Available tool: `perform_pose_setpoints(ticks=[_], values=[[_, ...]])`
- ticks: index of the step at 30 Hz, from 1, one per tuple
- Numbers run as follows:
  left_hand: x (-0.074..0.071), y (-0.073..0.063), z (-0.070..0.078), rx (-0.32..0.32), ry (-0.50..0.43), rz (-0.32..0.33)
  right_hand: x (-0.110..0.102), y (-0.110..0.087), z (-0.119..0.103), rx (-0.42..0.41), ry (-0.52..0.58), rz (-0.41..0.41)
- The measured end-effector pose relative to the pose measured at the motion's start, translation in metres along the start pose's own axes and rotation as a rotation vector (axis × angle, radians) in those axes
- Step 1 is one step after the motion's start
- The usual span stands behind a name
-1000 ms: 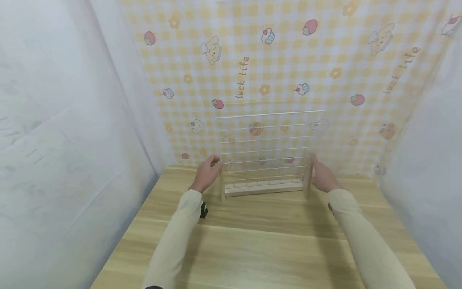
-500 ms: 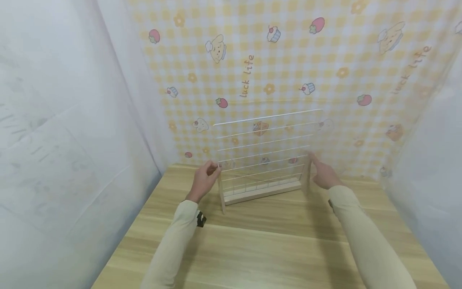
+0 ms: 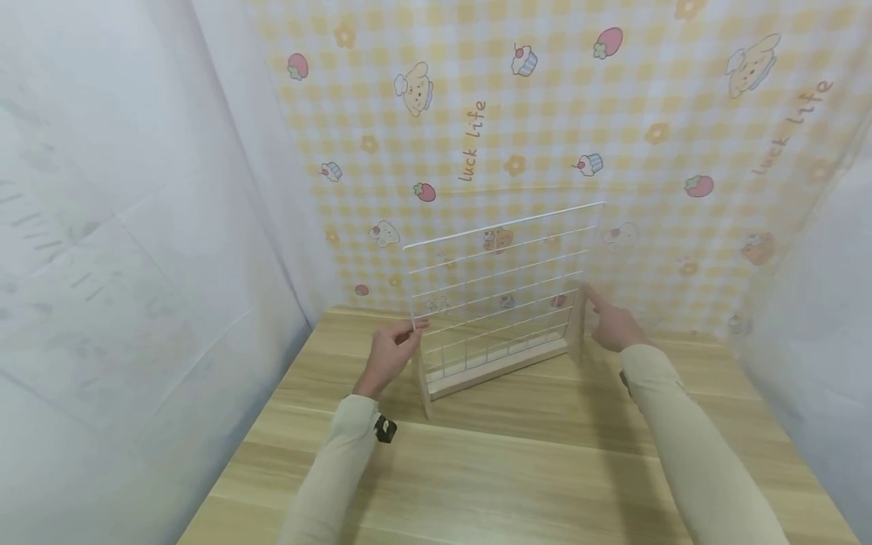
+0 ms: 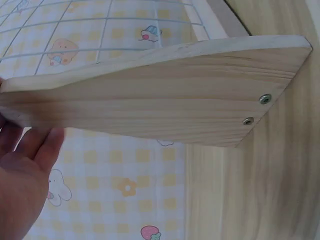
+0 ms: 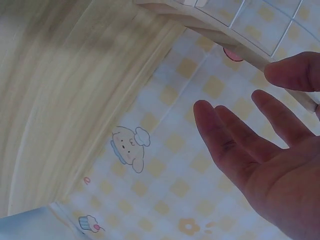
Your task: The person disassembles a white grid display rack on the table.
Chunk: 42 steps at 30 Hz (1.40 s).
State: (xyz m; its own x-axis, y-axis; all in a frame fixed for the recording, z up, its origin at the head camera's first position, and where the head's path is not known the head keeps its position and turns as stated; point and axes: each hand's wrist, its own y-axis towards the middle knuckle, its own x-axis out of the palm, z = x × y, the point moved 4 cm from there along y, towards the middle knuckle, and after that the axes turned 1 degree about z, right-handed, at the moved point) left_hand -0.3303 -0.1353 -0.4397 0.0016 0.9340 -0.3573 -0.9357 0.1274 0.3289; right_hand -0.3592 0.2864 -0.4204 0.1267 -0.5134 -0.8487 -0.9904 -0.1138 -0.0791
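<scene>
The left fingers (image 4: 51,149) pinch one wooden side (image 4: 150,95) of the wire rack (image 3: 500,294), the right fingers (image 5: 227,145) are loosely spread by its other side (image 3: 576,327), and checked cloth (image 3: 545,106) behind them says "luck life" twice.

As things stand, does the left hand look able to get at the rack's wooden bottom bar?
Probably not without letting go: the left hand grips the upper end of the left wooden side panel, above the wooden bottom bar. Nothing covers the bar's front, so a freed hand could likely reach it.

Bright, diffuse light leaves soft shadows on the table (image 3: 504,484); wrist views look dimmer.
</scene>
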Motion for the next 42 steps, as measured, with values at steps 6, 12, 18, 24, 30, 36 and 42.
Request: perform_pose_setpoints(ticks=[6, 12, 18, 24, 30, 36, 42], values=[[0.008, -0.011, 0.000, -0.004, -0.068, -0.013, 0.000, 0.001, -0.004, -0.002, -0.003, 0.003], [0.010, -0.022, -0.002, -0.027, -0.085, -0.032, -0.001, 0.002, -0.006, -0.014, -0.012, 0.010], [0.011, -0.029, -0.001, -0.013, -0.087, -0.052, 0.004, 0.006, -0.017, -0.080, -0.079, 0.088], [0.008, -0.034, 0.002, -0.010, -0.094, -0.025, 0.013, 0.000, -0.047, -0.202, 0.013, 0.200], [0.010, -0.034, 0.005, 0.014, -0.089, 0.008, 0.010, -0.009, -0.074, -0.212, 0.150, 0.280], [0.014, -0.033, 0.007, 0.027, -0.092, 0.018, 0.012, -0.016, -0.099, -0.244, 0.249, 0.331], [0.013, -0.037, 0.012, 0.029, -0.061, 0.048, 0.024, -0.012, -0.125, -0.175, 0.327, 0.417]])
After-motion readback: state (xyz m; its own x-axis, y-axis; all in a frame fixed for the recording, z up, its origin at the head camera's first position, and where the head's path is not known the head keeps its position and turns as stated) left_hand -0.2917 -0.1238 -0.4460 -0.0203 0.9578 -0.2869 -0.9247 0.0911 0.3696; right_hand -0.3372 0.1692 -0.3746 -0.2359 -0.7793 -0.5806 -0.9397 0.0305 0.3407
